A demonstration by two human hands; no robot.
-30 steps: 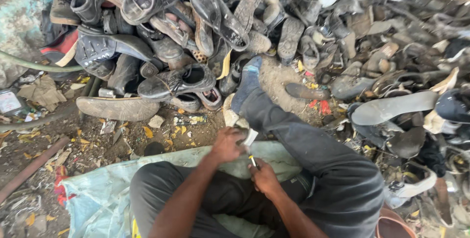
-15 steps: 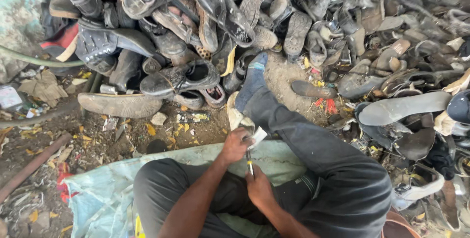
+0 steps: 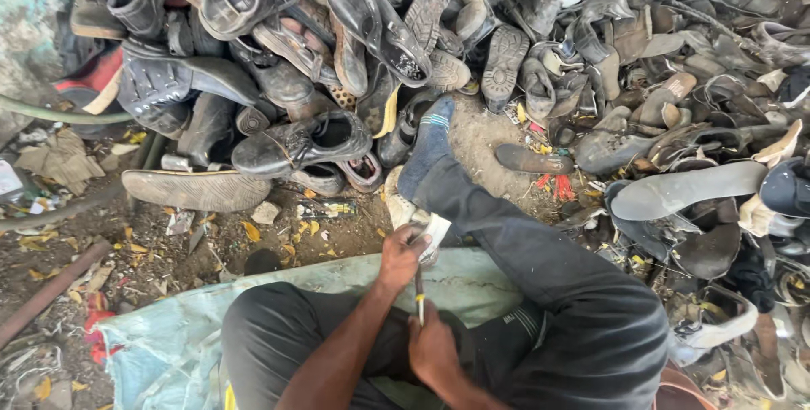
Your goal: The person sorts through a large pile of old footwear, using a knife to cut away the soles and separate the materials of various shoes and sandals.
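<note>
Hands at work over a pale, off-white shoe piece of worn rubbery material, resting against the dark trouser leg at the lap. Left hand curled tight over the near edge of that pale piece, fingers wrapped and pressing it down. Right hand just below the pale piece, fisted around the handle of a thin metal blade, the shiny narrow strip pointing up toward the pale piece and reaching the left hand; exact contact point hidden by the fingers. Beneath the pale piece and both forearms, a crumpled pale green woven plastic sack spread on the dirt floor, dusty and creased. Beyond the pale piece, a foot in a blue knitted sock stretched out to the heap. Farther beyond, a huge heap of scuffed black and grey leather shoes and loose treaded soles, cracked, dusty, curled at the edges. Left of the pale piece, a long flat grey sole lying face down, and just above it a battered black lace-up leather shoe with gaping mouth. Right of the pale piece, a smooth grey elongated insole. Scattered yellow leaves and paper scraps across the gritty floor left of the pale piece.
</note>
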